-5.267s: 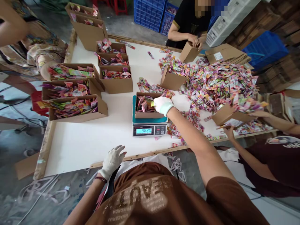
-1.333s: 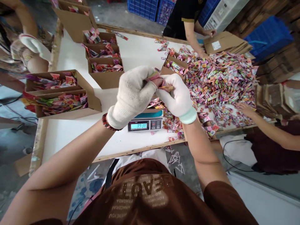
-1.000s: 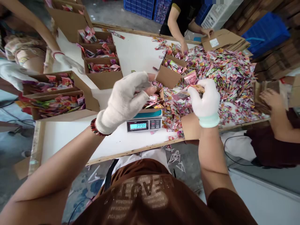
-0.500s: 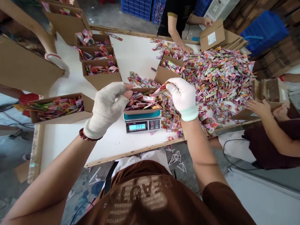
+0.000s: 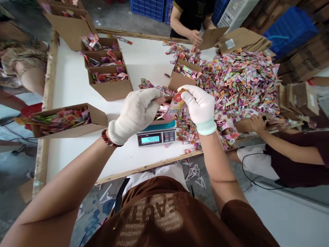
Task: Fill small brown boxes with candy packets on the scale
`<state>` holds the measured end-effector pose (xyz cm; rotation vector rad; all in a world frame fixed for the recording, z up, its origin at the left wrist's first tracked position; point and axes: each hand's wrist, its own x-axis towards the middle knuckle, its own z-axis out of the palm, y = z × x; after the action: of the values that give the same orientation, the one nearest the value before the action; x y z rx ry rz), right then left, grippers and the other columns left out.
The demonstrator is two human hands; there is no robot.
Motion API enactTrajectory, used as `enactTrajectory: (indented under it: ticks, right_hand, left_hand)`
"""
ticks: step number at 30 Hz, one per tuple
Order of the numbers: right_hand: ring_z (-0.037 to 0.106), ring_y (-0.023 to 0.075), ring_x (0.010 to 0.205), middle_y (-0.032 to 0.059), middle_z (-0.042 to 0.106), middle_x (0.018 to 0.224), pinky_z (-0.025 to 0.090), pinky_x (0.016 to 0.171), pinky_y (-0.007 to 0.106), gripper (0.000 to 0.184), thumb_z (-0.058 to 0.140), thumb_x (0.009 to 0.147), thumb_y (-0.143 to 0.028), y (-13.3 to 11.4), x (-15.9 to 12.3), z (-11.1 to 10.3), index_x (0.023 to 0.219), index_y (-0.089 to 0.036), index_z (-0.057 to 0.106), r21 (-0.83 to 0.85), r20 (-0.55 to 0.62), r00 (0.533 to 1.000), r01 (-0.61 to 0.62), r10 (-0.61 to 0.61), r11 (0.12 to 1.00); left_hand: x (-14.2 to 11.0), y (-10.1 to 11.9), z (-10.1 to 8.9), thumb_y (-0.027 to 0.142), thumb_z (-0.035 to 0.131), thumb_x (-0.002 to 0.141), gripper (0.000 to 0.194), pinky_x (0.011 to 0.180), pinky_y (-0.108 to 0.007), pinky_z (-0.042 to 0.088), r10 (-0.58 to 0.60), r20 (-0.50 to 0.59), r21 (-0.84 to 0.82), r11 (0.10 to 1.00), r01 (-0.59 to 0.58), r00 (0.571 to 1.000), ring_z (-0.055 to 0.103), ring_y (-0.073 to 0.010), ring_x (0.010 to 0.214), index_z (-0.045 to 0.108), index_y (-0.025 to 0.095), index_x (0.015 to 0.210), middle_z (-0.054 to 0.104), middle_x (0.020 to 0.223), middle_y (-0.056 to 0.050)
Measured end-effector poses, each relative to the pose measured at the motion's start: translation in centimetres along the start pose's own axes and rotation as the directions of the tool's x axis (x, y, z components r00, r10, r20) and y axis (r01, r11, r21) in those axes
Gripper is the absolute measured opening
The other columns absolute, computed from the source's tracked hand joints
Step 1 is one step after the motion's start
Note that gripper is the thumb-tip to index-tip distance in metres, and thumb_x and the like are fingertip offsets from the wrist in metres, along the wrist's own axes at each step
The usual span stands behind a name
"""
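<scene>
A cardboard box (image 5: 164,121) of small colourful packets sits on the digital scale (image 5: 156,138), whose lit display reads 4028. Above the box's right side, my right hand (image 5: 199,105), in a white glove, pinches a red and yellow packet (image 5: 178,97) between thumb and fingers. My left hand (image 5: 140,113), gloved with bare fingertips, hangs over the box's left side and covers much of it. Its fingers are curled together; whatever they hold is hidden. Loose packets (image 5: 189,137) lie right beside the scale.
A large heap of packets (image 5: 241,80) covers the table's right side. Filled boxes stand at left (image 5: 68,120), behind (image 5: 110,84) and near the heap (image 5: 180,79). One co-worker (image 5: 192,17) handles cardboard across the table; another (image 5: 290,147) works at a box on the right.
My left hand has moved right over the box, its fingers curling. The display has gone from 3994 to 4028. The co-worker's gloved hand at left has gone; the one opposite has lifted cardboard.
</scene>
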<state>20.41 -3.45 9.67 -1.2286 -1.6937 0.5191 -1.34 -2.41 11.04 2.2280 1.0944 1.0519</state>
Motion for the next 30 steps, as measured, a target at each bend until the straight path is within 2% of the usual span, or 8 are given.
enactTrajectory:
  ticks: [4, 7, 12, 15, 17, 19, 22, 30]
  right_hand:
    - [0.07, 0.021, 0.117, 0.0034, 0.075, 0.119, 0.058, 0.109, 0.042, 0.037, 0.047, 0.109, -0.048, 0.8, -0.4, 1.7, 0.123, -0.027, 0.072, 0.014, -0.068, 0.997, -0.04, 0.041, 0.999]
    - [0.069, 0.0201, 0.12, 0.0043, 0.074, 0.123, 0.056, 0.111, 0.04, 0.034, 0.047, 0.109, -0.042, 1.9, -1.1, 2.1, 0.127, -0.027, 0.071, -0.052, -0.019, 0.999, -0.028, 0.027, 0.998]
    - [0.069, 0.0267, 0.122, 0.0124, 0.072, 0.132, 0.053, 0.112, 0.049, 0.038, 0.058, 0.1, -0.035, 7.3, -6.4, -5.8, 0.135, -0.023, 0.067, -0.381, -0.032, 0.973, -0.224, 0.229, 0.897]
    - [0.068, 0.0382, 0.12, 0.0239, 0.07, 0.127, 0.052, 0.105, 0.059, 0.047, 0.071, 0.088, -0.038, 11.7, -11.8, -12.1, 0.128, -0.014, 0.067, -0.705, -0.194, 0.82, -0.498, 0.539, 0.505]
    - [0.072, 0.0374, 0.109, 0.0248, 0.07, 0.12, 0.055, 0.096, 0.055, 0.049, 0.08, 0.078, -0.042, 14.5, -15.3, -14.6, 0.116, -0.014, 0.068, -0.759, -0.3, 0.69, -0.591, 0.659, 0.273]
    - [0.074, 0.0294, 0.09, 0.0146, 0.074, 0.097, 0.057, 0.084, 0.043, 0.036, 0.086, 0.07, -0.039, 16.6, -18.1, -15.5, 0.094, -0.019, 0.066, -0.762, -0.266, 0.592, -0.613, 0.761, 0.21]
    - [0.07, 0.021, 0.072, 0.0027, 0.069, 0.073, 0.054, 0.072, 0.033, 0.026, 0.084, 0.071, -0.031, 18.5, -20.1, -14.8, 0.077, -0.025, 0.06, -0.763, -0.207, 0.536, -0.612, 0.819, 0.207]
    - [0.073, 0.0222, 0.083, 0.0148, 0.078, 0.101, 0.054, 0.074, 0.03, 0.016, 0.072, 0.092, -0.025, 18.3, -19.6, -14.1, 0.102, -0.013, 0.072, -0.809, -0.258, 0.437, -0.585, 0.862, 0.055]
  left_hand:
    - [0.6, -0.4, 1.5, 0.037, 0.058, 0.098, 0.016, 0.063, -0.031, 0.045, 0.051, 0.044, -0.089, 0.995, -0.046, 0.998, 0.054, -0.0152, 0.065, 0.062, 0.021, 0.098, 0.064, 0.077, -0.002]
    - [0.8, -2.0, 2.5, 0.03, 0.063, 0.091, 0.009, 0.059, -0.03, 0.038, 0.05, 0.031, 0.022, 0.998, -0.051, 0.998, 0.046, -0.0138, 0.061, 0.062, 0.021, 0.092, 0.06, 0.072, -0.001]
    - [0.3, -5.2, 1.8, 0.024, 0.058, 0.086, 0.01, 0.06, -0.031, 0.03, -0.001, -0.017, 0.159, 0.987, 0.003, 1.0, 0.037, -0.0126, 0.058, 0.065, 0.021, 0.079, 0.051, 0.061, 0.002]
    - [-0.1, -6.0, 0.9, 0.027, 0.057, 0.088, 0.013, 0.06, -0.031, 0.029, 0.01, -0.04, 0.166, 0.986, -0.003, 0.999, 0.034, -0.013, 0.06, 0.066, 0.022, 0.08, 0.051, 0.063, 0.002]
    - [-0.1, -6.3, 0.8, 0.029, 0.057, 0.089, 0.013, 0.062, -0.032, 0.03, 0.021, -0.049, 0.187, 0.982, -0.012, 0.999, 0.038, -0.0139, 0.063, 0.068, 0.022, 0.086, 0.056, 0.067, 0.0]
    - [0.0, -6.8, 1.3, 0.029, 0.056, 0.09, 0.018, 0.066, -0.033, 0.032, 0.02, -0.04, 0.218, 0.976, -0.011, 0.999, 0.043, -0.015, 0.067, 0.072, 0.021, 0.093, 0.062, 0.075, -0.001]
    - [0.2, -7.4, 2.5, 0.031, 0.056, 0.09, 0.025, 0.068, -0.033, 0.034, 0.004, -0.015, 0.265, 0.964, 0.0, 1.0, 0.047, -0.0155, 0.07, 0.075, 0.021, 0.102, 0.068, 0.083, -0.001]
    - [-0.4, -6.3, 2.3, 0.028, 0.049, 0.1, 0.034, 0.076, -0.028, 0.046, -0.083, 0.119, 0.359, 0.933, 0.035, 0.989, 0.066, -0.0188, 0.088, 0.075, 0.015, 0.117, 0.076, 0.1, -0.007]
